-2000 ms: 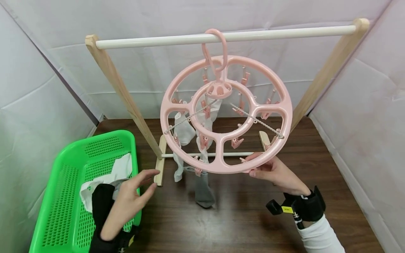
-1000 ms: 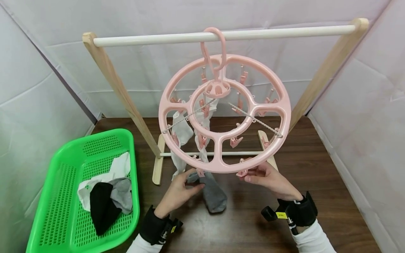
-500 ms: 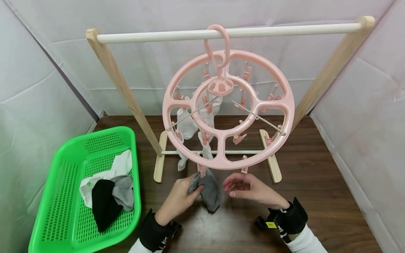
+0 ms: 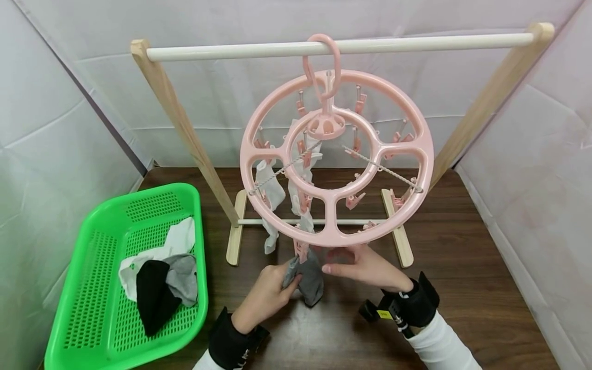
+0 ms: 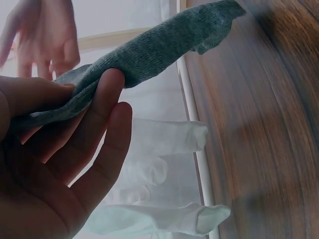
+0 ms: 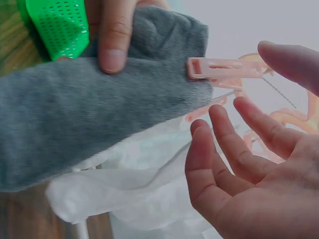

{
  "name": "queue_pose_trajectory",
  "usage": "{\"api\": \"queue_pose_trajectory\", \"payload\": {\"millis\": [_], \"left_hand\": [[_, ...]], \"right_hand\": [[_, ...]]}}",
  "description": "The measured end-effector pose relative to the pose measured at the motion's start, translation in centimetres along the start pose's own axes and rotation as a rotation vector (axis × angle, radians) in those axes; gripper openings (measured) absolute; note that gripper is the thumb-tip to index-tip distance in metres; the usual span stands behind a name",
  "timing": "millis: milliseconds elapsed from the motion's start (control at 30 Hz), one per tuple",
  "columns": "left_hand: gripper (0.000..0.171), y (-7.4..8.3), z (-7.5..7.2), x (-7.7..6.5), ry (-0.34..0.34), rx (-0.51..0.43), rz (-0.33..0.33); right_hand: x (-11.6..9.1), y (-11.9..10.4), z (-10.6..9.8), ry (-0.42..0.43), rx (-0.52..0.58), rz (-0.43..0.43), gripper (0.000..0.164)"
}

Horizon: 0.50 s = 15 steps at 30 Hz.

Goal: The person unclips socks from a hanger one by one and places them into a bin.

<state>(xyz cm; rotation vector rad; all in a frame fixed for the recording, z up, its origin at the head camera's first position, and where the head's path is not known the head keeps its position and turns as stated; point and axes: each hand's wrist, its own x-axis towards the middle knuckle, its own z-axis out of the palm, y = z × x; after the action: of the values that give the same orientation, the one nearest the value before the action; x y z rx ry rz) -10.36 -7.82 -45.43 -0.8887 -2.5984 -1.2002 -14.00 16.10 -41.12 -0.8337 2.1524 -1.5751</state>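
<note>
A round pink clip hanger (image 4: 330, 239) hangs by its hook from a white rail. My left hand (image 4: 265, 294) pinches a grey sock (image 4: 312, 281) near its upper end, below the hanger's front rim. In the right wrist view, a pink clip (image 6: 227, 68) has its jaws over the edge of that sock (image 6: 94, 109). My right hand (image 4: 372, 268) is just right of the sock with its fingers spread; in the right wrist view its thumb and fingers lie around the clip's handle end, holding nothing. White socks (image 4: 273, 191) hang from clips on the hanger's left side.
A green basket (image 4: 88, 216) at the left holds a black sock (image 4: 154, 298), a grey sock (image 4: 182, 280) and white cloth (image 4: 179, 239). The wooden stand's posts (image 4: 178, 121) and feet (image 4: 403, 244) flank the hanger. A low white bar (image 4: 361, 222) crosses behind.
My left hand has come from above the basket to the grey sock and taken hold of it. My right hand has left the hanger's rim and moved left toward the sock.
</note>
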Motion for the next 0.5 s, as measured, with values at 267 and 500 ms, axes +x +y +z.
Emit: {"api": "queue_pose_trajectory", "payload": {"millis": [267,500], "left_hand": [[0.009,0.4,0.0,0.1,-0.057,-0.017,0.002],[0.008,0.3,0.1,0.1,-0.090,-0.030,0.026]], "right_hand": [[2.3,-2.6,-0.4,-0.123,0.045,-0.190,0.050],[3.7,-5.0,-0.6,-0.262,0.163,-0.188,0.027]]}}
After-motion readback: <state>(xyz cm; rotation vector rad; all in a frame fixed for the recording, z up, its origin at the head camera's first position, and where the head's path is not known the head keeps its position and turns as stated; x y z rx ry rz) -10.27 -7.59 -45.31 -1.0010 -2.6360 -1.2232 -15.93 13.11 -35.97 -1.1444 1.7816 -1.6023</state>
